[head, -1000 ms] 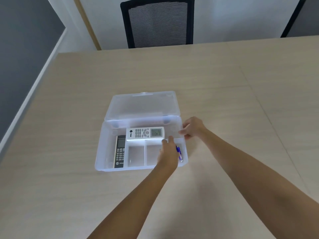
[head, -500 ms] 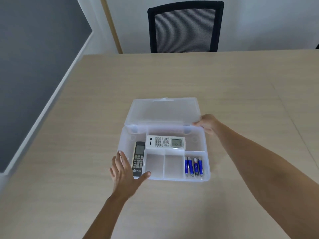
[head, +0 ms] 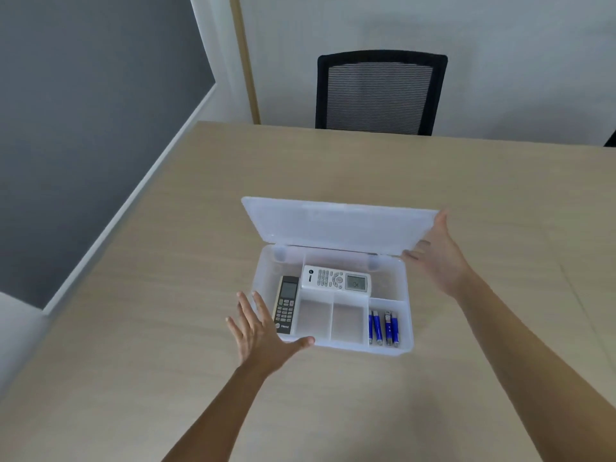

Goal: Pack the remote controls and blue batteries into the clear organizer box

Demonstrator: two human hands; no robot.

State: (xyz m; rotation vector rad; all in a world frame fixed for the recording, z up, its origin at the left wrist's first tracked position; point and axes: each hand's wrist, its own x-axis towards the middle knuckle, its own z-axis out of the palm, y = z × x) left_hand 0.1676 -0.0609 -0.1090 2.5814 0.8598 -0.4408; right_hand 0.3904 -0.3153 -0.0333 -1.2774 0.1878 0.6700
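Observation:
The clear organizer box [head: 353, 347] stands open at the middle of the table. Its lid [head: 333, 225] is tilted up at the back. A white remote [head: 335, 281] lies across the back compartment, and a black remote [head: 286, 303] lies lengthwise in the left one. Several blue batteries [head: 383, 328] fill the front right compartment. My right hand [head: 436, 258] grips the lid's right edge, thumb along the rim. My left hand [head: 263, 335] is spread at the box's front left corner, its thumb touching the front wall.
The two middle front compartments of the box hold nothing. A black mesh chair [head: 380, 95] stands behind the wooden table [head: 166, 295]. The table's left edge runs along a grey wall.
My left hand left the battery compartment and moved to the box's front left corner. My right hand shifted from the box's right rim to the lid's edge, and the lid has tilted up.

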